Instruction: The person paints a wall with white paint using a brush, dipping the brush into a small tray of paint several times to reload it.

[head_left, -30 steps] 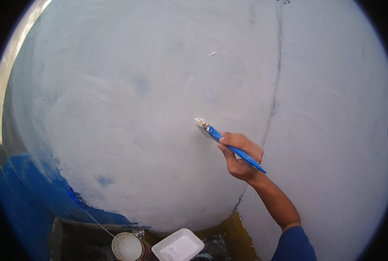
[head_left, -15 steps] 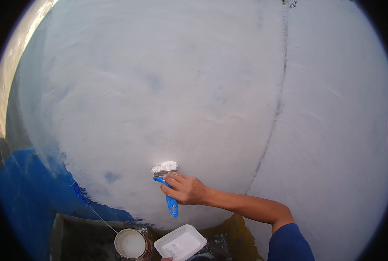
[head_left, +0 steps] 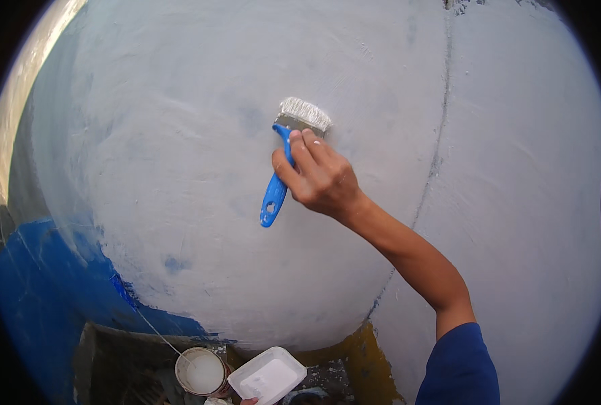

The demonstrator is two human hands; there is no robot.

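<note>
My right hand [head_left: 324, 177] is wrapped round a wide paintbrush [head_left: 272, 201] with a blue handle and a metal ferrule. White paint coats its bristles, which lie at the pale, whitish wall [head_left: 199, 155] near the upper middle. White specks dot the fingers. At the lower edge, the fingertips of my left hand [head_left: 249, 401] grip the near side of a white rectangular tray [head_left: 248, 369]; the rest of that hand is out of sight. White paint appears to lie in the tray. Just left of it stands a round paint bucket [head_left: 226, 385] containing white liquid.
A thin pale rod or cord [head_left: 157, 332] runs from the bucket up to a bright blue patch [head_left: 123, 290] on the wall. Solid blue paint [head_left: 51, 290] covers the lower left. A dark rough crack [head_left: 437, 148] crosses the wall at right. A yellowish surface [head_left: 364, 361] shows below.
My right hand has carried the paintbrush upward and slightly right along the wall, and the handle now tilts the other way. The tray has shifted slightly left in view.
</note>
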